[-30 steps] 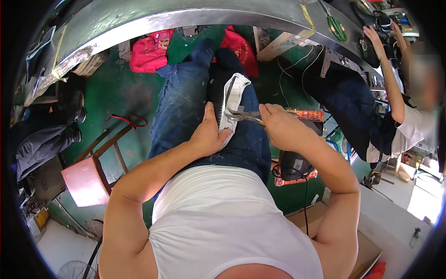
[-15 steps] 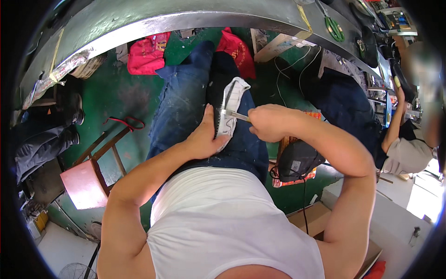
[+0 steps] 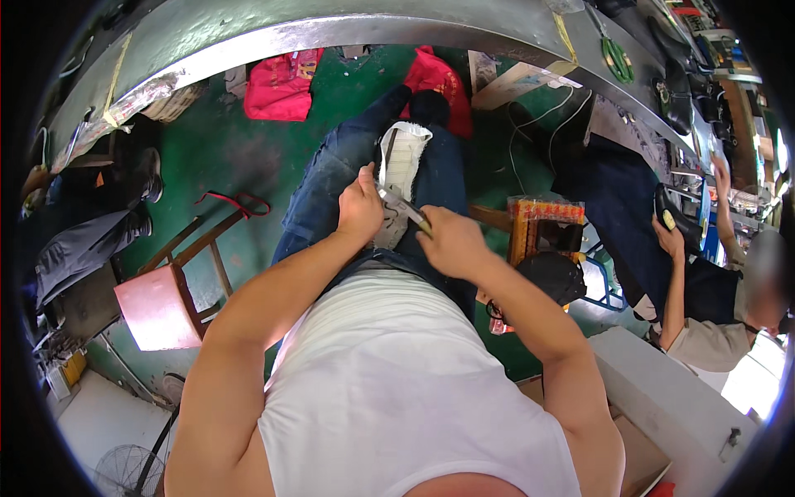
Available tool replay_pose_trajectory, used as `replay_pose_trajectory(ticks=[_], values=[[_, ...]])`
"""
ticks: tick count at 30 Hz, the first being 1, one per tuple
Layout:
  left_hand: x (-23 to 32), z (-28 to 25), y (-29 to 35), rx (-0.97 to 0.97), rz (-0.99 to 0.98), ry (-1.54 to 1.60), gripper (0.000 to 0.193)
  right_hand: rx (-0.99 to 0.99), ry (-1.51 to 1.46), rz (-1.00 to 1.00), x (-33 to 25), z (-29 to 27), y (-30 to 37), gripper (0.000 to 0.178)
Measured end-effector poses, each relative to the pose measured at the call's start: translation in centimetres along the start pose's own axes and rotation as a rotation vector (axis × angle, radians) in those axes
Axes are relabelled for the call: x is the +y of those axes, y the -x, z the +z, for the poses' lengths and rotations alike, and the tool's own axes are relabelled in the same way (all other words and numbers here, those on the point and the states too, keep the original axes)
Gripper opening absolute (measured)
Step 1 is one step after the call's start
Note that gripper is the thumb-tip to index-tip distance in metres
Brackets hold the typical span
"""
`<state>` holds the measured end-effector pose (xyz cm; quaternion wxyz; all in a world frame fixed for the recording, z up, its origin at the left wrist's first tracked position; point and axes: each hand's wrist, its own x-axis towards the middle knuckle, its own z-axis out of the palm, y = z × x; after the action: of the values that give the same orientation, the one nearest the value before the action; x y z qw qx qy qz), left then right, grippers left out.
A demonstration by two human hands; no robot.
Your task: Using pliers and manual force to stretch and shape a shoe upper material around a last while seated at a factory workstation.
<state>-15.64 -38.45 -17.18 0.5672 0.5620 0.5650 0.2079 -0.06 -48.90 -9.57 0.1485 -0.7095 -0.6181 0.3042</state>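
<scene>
Over my lap lies a long, off-white shoe-sole-shaped piece [image 3: 402, 157] with a white strip along its left edge. My left hand [image 3: 361, 207] is closed on that left edge, thumb uppermost. In my right hand [image 3: 451, 240] is a metal hand tool [image 3: 400, 204] with a pale handle. Its metal end touches or lies just above the piece, close to my left fingertips; its exact kind I cannot make out. My hands hide the lower part of the piece. Blue trousers [image 3: 319, 178] are beneath it.
Ahead runs a metal bench edge [image 3: 348, 31] with green-handled scissors [image 3: 614, 60]. Red cloths [image 3: 281, 87] lie on the green floor. A pink-topped stool [image 3: 157, 306] stands left, a black cap-like item [image 3: 551, 277] right. Another person's hand [image 3: 669, 236] holds a black shoe [image 3: 665, 207].
My left hand and the piece have shifted slightly; the tool's end has moved left and lower along it. My right hand has come nearer my body. The person at right now holds a black shoe.
</scene>
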Motion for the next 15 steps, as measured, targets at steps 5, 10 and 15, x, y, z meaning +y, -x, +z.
replay_pose_trajectory(ticks=[5, 10, 15], values=[[0.0, -0.3, 0.5, 0.022, 0.147, -0.155, 0.056, -0.117, 0.223, -0.134, 1.3, -3.6, -1.0, 0.038], [0.8, -0.5, 1.5, -0.058, 0.150, -0.140, 0.053, 0.060, 0.561, -0.218, 0.5, -3.5, -2.9, 0.041], [-0.5, -0.5, 0.9, -0.040, 0.363, -0.313, 0.055, 0.024, 0.243, -0.045, 2.7, -1.2, -2.8, 0.030]])
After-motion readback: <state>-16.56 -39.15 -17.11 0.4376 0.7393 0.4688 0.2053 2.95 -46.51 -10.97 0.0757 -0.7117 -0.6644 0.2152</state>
